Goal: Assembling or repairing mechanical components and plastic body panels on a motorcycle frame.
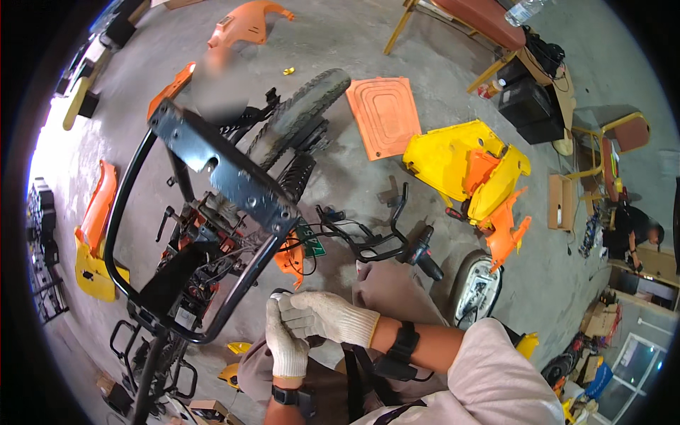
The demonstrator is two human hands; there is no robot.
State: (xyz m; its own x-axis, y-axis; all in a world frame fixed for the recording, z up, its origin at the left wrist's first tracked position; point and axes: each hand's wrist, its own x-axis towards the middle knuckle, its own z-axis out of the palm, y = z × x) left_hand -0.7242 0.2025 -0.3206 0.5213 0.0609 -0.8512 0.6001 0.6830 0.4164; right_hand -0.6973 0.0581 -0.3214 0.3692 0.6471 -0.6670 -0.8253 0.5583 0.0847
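Observation:
Both of my hands wear off-white knitted gloves and meet above my lap. My left hand [285, 346] is closed, fingers pointing up. Across it from the right comes my right hand [331, 316], its fingers bent and pressed together against the left. A small dark and silvery bit shows at the fingertips, too small to name. Just beyond my hands stands a stripped motorcycle frame [248, 290] of black tube, with a dark metal plate [223, 173] across its top. An orange plastic piece [289, 258] and several cables hang close to my fingertips.
A knobbly tyre [301, 106] and black handlebars [386, 244] lie beyond the frame. To the right are an orange panel [384, 117], yellow fairings [460, 163] and a white-and-black part [476, 290]. Chairs [627, 134] and a crouching person [634, 230] are further right.

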